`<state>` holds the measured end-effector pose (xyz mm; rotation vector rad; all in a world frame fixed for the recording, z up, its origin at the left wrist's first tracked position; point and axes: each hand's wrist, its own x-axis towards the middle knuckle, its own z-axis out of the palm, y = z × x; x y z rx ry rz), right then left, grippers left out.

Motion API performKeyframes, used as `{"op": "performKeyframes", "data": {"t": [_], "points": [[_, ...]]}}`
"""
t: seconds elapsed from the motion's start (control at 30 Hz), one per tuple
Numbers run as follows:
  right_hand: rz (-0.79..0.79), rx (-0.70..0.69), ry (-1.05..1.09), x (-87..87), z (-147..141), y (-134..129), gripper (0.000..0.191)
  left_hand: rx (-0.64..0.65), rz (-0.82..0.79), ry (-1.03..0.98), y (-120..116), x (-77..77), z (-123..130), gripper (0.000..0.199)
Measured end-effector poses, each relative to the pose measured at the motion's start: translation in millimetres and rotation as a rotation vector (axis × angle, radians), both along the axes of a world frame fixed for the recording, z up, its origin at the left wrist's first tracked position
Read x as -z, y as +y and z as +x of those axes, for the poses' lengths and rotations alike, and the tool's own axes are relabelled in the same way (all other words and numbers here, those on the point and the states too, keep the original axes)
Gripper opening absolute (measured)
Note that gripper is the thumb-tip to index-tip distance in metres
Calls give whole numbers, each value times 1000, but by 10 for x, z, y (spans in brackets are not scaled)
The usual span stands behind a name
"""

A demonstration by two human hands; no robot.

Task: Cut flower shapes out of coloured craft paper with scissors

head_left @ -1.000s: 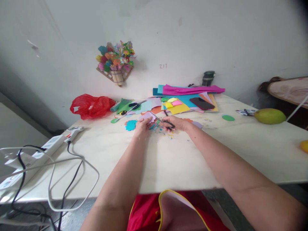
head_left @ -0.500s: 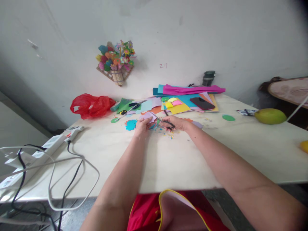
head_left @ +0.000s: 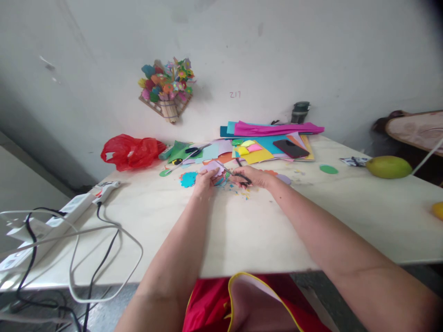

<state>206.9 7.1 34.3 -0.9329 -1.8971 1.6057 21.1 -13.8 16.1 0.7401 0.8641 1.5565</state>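
Observation:
My left hand (head_left: pixel 206 179) pinches a small piece of lilac paper (head_left: pixel 215 168) above the tabletop. In my right hand (head_left: pixel 254 176) is a pair of black-handled scissors (head_left: pixel 245 179), its blades pointing left at the paper's edge. Whether the blades are closed on the paper I cannot tell. A blue scalloped paper shape (head_left: pixel 188 179) lies just left of my left hand. Tiny paper scraps (head_left: pixel 238 190) are scattered beneath both hands. Behind my right hand, orange and lilac paper rounds (head_left: pixel 284 179) lie partly hidden.
At the back lie coloured paper sheets (head_left: pixel 261 155), a phone (head_left: pixel 291 148) and a second pair of scissors (head_left: pixel 194 150). A red plastic bag (head_left: pixel 131 152) sits back left, a power strip (head_left: pixel 71 210) with loose cables at left. A green mango-like fruit (head_left: pixel 389 167) rests at right.
Hardly anything differs. Both hands stay in place with the lilac paper and the scissors; the paper looks very slightly shifted.

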Motion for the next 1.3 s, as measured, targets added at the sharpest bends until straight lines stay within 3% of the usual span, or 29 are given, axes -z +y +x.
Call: {"op": "performKeyframes", "data": {"t": [0.67,1.03,1.3], "points": [[-121,26,26,0,-8,1,27,-5,2,-7,5,16,-2,19],[-40,8,-18,1,12,-4,18,0,-16,-16,13,22,-3,16],[-79,-21,18,23,19,22,28,2,-28,-8,2,6,-3,15]]}}
